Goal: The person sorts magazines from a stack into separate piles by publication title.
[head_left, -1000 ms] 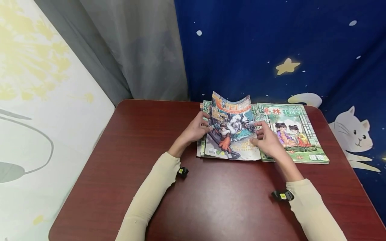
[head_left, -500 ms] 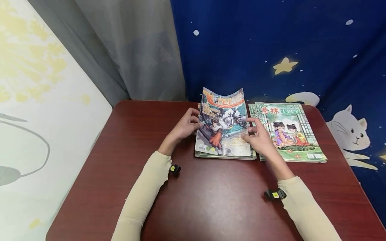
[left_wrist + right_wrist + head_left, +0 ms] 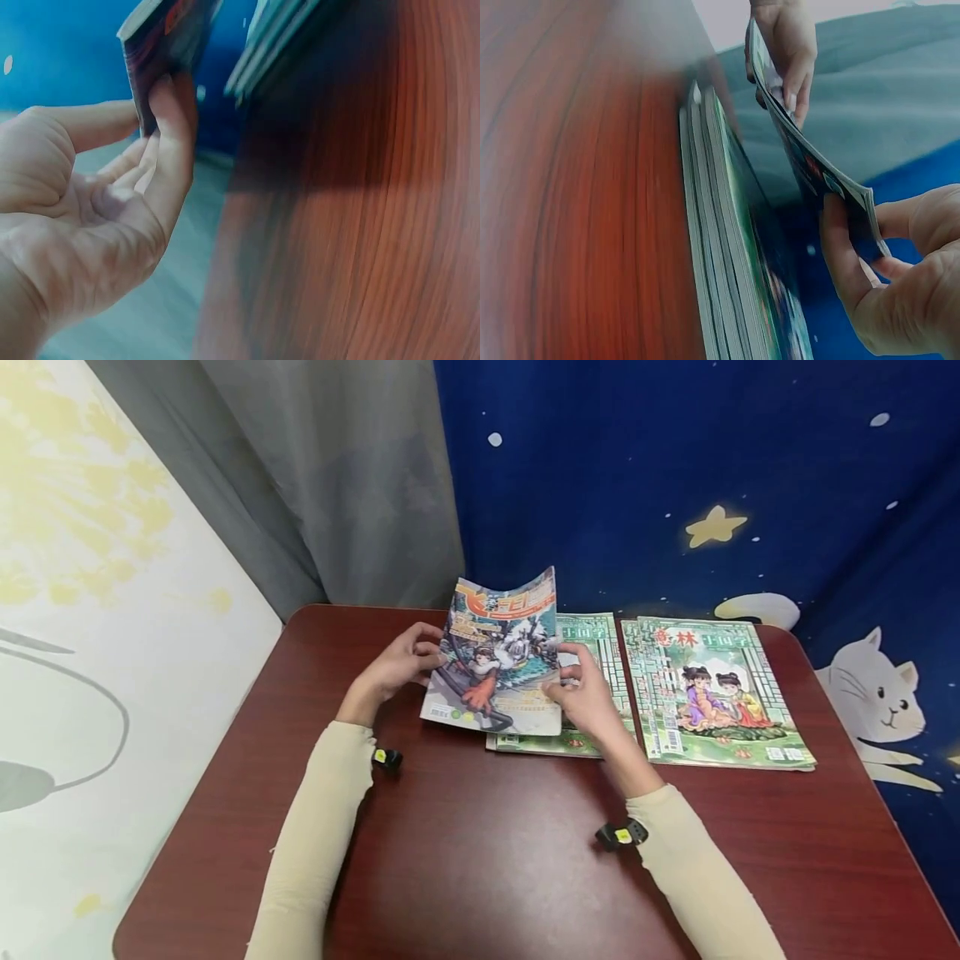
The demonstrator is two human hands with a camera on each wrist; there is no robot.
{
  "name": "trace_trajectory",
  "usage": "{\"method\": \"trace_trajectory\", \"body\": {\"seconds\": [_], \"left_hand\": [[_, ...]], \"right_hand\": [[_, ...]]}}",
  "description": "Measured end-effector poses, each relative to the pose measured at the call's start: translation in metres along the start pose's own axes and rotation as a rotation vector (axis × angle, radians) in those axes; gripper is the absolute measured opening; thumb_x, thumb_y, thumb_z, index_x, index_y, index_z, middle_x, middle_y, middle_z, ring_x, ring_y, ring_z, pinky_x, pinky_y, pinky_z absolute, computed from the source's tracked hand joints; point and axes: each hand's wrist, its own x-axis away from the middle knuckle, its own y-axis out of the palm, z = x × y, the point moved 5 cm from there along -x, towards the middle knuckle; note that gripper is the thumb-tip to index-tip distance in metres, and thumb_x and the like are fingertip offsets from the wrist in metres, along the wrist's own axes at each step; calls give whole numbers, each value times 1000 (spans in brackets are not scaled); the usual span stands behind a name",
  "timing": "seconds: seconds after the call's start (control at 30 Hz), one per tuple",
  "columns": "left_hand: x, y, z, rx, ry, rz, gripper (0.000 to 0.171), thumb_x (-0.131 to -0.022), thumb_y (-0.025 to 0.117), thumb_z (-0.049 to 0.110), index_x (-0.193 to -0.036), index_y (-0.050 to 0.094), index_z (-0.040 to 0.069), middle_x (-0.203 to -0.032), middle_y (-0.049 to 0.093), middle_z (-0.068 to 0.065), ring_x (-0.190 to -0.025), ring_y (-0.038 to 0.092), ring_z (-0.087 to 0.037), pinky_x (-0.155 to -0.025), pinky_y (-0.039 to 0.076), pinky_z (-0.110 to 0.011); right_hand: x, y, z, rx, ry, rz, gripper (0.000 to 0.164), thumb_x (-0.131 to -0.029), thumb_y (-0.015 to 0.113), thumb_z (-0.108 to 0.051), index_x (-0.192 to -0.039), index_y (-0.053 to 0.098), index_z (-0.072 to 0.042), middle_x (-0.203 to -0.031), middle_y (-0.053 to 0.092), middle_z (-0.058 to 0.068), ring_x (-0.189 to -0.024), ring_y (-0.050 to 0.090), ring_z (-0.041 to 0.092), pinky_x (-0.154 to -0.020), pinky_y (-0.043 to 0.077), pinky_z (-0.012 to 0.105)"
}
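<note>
A magazine (image 3: 502,660) with an orange title and a red-clad figure on its cover is held up off the table, bowed along its top edge. My left hand (image 3: 401,662) pinches its left edge between thumb and fingers. At the opposite edge, my right hand (image 3: 588,693) pinches it the same way. Both pinches show in the right wrist view, where the magazine (image 3: 810,157) hangs apart from a stack of magazines (image 3: 724,240). That stack, with a green magazine (image 3: 596,652) on top, lies partly hidden behind the held one and my right hand.
To the right lies a second pile of green magazines (image 3: 723,693), slightly fanned at its left side. The reddish-brown table (image 3: 480,843) has its back edge against a grey curtain (image 3: 375,485) and a blue curtain (image 3: 585,485). A white patterned wall (image 3: 112,652) borders the left.
Both hands have carried the held magazine leftward and off the stack, uncovering the green magazine beneath. The right-hand pile stays in place.
</note>
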Motion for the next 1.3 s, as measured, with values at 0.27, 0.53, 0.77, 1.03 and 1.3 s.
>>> {"method": "trace_trajectory", "body": {"seconds": [0.27, 0.53, 0.77, 1.03, 1.3], "left_hand": [[10, -42, -14, -72, -24, -16, 50, -105, 62, 11, -149, 40, 8, -109, 66, -7, -89, 64, -15, -70, 58, -33], [22, -70, -24, -123, -49, 7, 49, -106, 60, 10, -150, 39, 9, -114, 66, -10, -92, 66, -15, -71, 60, -33], [26, -86, -36, -159, -79, 47, 52, -106, 60, 12, -154, 38, 11, -124, 61, -16, -97, 63, -17, -74, 60, -34], [25, -98, -48, -178, -106, 77, 54, -107, 57, 8, -156, 34, 8, -126, 60, -18, -97, 63, -15, -74, 60, -32], [27, -99, -54, -201, -113, 112, 53, -107, 58, 10, -155, 38, 9, -126, 61, -19, -100, 63, -16, -77, 60, -32]], "right_hand": [[-11, 38, -5, 186, 12, -18, 69, -95, 75, -17, -156, 42, -22, -125, 65, 15, -96, 73, 30, -74, 56, 37], [-19, 74, -9, 440, 17, 9, 72, -92, 80, -22, -154, 43, -14, -114, 66, 6, -85, 60, 26, -79, 51, 40], [-27, 101, -11, 586, 12, 21, 78, -94, 79, -24, -157, 39, -6, -94, 65, 7, -77, 61, 28, -68, 51, 41], [-35, 123, -12, 760, -21, 37, 82, -94, 80, -27, -158, 37, 1, -99, 70, 16, -98, 65, 36, -82, 56, 50], [-38, 133, -12, 902, -71, 56, 71, -93, 81, -31, -149, 49, -1, -97, 76, 13, -105, 63, 33, -92, 51, 47]]}}
